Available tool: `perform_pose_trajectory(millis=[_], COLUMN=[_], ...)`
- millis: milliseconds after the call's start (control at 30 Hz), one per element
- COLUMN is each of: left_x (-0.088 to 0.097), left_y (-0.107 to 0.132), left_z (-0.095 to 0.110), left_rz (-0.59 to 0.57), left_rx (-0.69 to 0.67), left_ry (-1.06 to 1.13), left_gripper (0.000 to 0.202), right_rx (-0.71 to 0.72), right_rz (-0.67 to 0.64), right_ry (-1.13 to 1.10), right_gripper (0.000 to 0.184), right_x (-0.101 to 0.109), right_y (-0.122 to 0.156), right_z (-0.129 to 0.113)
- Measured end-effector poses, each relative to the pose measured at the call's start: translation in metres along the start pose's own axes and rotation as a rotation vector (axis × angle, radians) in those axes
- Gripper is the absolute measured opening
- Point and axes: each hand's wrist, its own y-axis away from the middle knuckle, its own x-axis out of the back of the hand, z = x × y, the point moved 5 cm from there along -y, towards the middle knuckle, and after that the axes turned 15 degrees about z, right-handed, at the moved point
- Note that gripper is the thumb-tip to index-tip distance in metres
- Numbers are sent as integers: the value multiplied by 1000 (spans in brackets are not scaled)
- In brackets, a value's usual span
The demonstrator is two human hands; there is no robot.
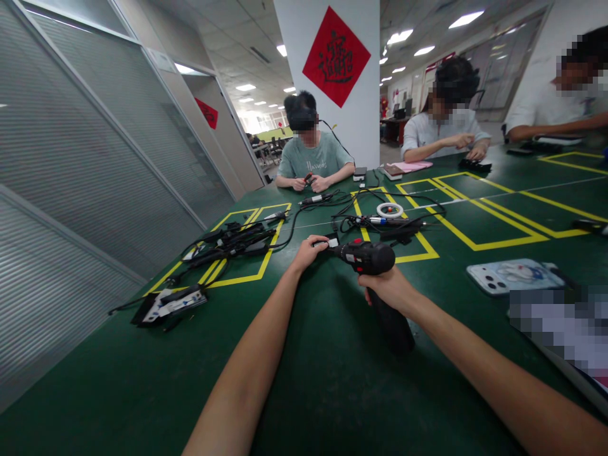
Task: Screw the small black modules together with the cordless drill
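- Head view, the only one: my R hand is clamped round the grip of a blk drill, nose aimed left, above the mid part of the worktop.
- My L hand has fingertips + thumb closed on a small blk part w/ a white patch. That's btwn the worktop's left edge and its middle, right at the drill's nose.
- Progress: drill's lined up w/ the part, so I'd say the work's underway, not done. Can't tell if the tip touches, or if a screw's in; how much is left doesn't show.
- Toward the left edge: heap of blk cables etc. across the yellow tape, plus a packet w/ white strips nearer me. Neither hand's on these.
- Beyond the drill, twd the far edge: white ring beside a pen-like tool, cords round it.
- Right edge side: phone, blurred-out item nearer me; can't tell what.
- Far edge: co-worker w/ a red-and-blk tool, well apart from my stuff.
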Motion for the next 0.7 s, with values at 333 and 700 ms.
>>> perform_pose_trajectory(millis=[333, 700], left_x=[0, 0], left_y=[-1, -1], left_z=[-3, 2], left_rz=[-1, -26], left_rx=[20, -9], left_ry=[-17, -47], left_gripper=[29, 27], right_rx=[9, 0], right_rz=[-2, 8], right_ry=[-14, 3], right_gripper=[8, 6], right_x=[-1, 0], right_y=[0, -1], right_z=[0, 1])
